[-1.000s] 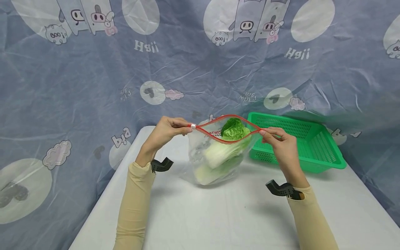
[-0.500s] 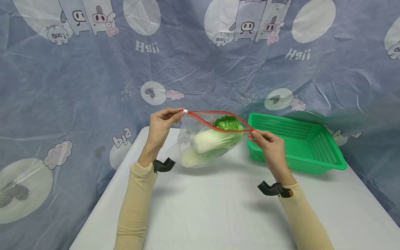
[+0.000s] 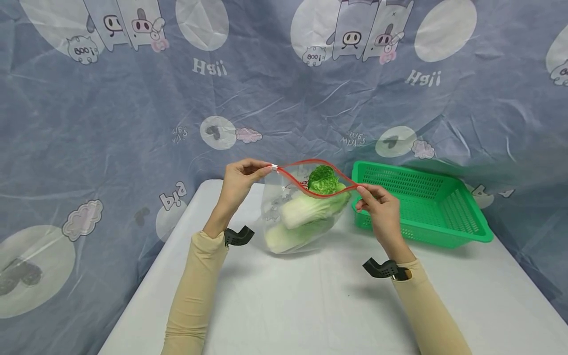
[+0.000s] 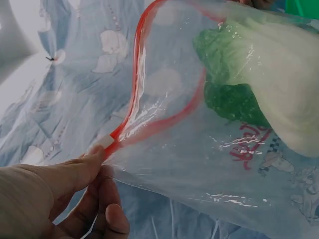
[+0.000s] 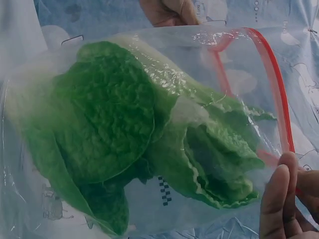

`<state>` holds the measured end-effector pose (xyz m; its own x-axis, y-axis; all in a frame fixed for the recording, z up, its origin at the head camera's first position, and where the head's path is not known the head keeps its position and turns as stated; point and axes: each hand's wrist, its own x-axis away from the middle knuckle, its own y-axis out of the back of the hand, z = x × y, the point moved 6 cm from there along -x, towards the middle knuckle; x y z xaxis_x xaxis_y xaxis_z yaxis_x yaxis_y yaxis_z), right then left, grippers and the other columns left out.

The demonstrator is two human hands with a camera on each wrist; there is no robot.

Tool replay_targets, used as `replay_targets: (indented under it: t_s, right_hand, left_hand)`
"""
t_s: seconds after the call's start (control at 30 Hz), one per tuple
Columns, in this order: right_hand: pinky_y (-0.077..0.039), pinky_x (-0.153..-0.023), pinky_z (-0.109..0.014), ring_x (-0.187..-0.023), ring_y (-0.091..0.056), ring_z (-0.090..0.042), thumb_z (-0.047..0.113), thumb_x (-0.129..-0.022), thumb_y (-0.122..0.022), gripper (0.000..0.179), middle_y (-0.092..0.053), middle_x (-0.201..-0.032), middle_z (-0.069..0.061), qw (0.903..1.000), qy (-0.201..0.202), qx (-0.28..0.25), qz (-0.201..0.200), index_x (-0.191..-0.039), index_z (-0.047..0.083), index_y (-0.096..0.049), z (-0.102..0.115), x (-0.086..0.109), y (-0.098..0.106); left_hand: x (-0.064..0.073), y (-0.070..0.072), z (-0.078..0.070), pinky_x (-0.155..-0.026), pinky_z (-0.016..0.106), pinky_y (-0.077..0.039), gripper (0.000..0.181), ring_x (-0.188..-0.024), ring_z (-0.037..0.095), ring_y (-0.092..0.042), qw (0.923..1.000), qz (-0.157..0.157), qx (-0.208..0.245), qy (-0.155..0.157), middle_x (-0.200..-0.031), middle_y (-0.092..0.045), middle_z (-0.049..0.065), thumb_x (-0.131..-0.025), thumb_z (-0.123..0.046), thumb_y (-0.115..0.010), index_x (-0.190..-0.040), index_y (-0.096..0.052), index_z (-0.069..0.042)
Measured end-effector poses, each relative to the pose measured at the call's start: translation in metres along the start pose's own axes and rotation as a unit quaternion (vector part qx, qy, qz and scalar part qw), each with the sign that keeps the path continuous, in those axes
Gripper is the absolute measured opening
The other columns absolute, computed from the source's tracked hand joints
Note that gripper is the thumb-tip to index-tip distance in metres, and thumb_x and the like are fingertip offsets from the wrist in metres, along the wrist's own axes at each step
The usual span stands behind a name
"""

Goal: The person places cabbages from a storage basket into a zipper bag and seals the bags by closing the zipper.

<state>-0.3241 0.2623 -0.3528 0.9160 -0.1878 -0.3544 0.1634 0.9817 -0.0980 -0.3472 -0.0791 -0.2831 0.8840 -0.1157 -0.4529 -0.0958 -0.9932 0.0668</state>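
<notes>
A clear zipper bag [image 3: 275, 207] with a red zip edge hangs between my hands, its mouth gaping in the middle. Inside lie leafy heads of Chinese cabbage [image 3: 306, 209], white stems toward the lower left and green leaves toward the mouth. My left hand [image 3: 239, 180] pinches the bag's left corner beside the white slider [image 4: 105, 141]. At the opposite corner, my right hand [image 3: 380, 207] pinches the red edge between thumb and fingers. In the right wrist view the crinkled green leaves [image 5: 109, 109] press against the plastic.
A green perforated plastic basket [image 3: 461, 231] stands behind and right of my right hand. White cloth covers the table [image 3: 293, 305]. A blue-grey patterned curtain [image 3: 275, 98] hangs close behind the table's far edge.
The bag swung up and left, then came back down and slightly right. My left hand rose and lowered with it; my right hand moved left. Both kept their hold on the corners.
</notes>
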Motion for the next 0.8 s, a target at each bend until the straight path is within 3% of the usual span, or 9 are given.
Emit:
replay_targets:
  t_s: [0.23,0.43,0.63,0.8]
  right_hand:
    - [-0.057,-0.066,-0.028,-0.077,-0.07,-0.013,0.022,-0.099,-0.055,0.025,-0.068,-0.094,-0.004,0.9942,0.02,-0.03,0.101,-0.114,0.003,-0.051,-0.001,0.002,-0.014]
    - [-0.057,-0.081,-0.03,-0.082,-0.07,-0.014,0.019,-0.098,-0.056,0.026,-0.069,-0.093,-0.005,0.9936,0.02,-0.014,0.11,-0.116,0.0,-0.05,-0.001,0.002,-0.015]
    - [-0.056,-0.082,-0.027,-0.081,-0.071,-0.012,0.022,-0.086,-0.074,0.048,-0.071,-0.098,0.001,0.9921,-0.015,0.079,0.096,-0.128,0.007,-0.059,0.0,0.004,-0.015]
    - [-0.055,-0.077,-0.021,-0.077,-0.069,-0.01,0.029,-0.084,-0.075,0.044,-0.069,-0.097,0.007,0.9812,-0.01,0.167,0.096,-0.123,0.01,-0.066,0.0,0.007,-0.015]
  left_hand:
    - [-0.005,0.002,0.018,-0.076,0.032,-0.054,0.026,-0.083,0.019,-0.065,0.9986,0.006,-0.042,0.032,-0.094,-0.071,0.002,-0.083,-0.029,-0.077,-0.099,-0.074,-0.008]
    - [-0.003,0.001,0.017,-0.073,0.033,-0.056,0.023,-0.075,0.021,-0.067,0.9989,0.017,-0.038,0.023,-0.093,-0.072,0.009,-0.085,-0.024,-0.075,-0.097,-0.072,-0.004]
    - [-0.004,-0.003,0.018,-0.079,0.035,-0.058,0.022,-0.076,0.022,-0.07,0.9989,0.035,0.006,0.029,-0.095,-0.073,0.011,-0.086,-0.016,-0.073,-0.097,-0.068,0.001]
    - [-0.003,-0.003,0.02,-0.084,0.036,-0.057,0.023,-0.075,0.025,-0.071,0.9977,0.046,0.015,0.047,-0.095,-0.073,0.012,-0.085,-0.018,-0.074,-0.097,-0.068,0.001]
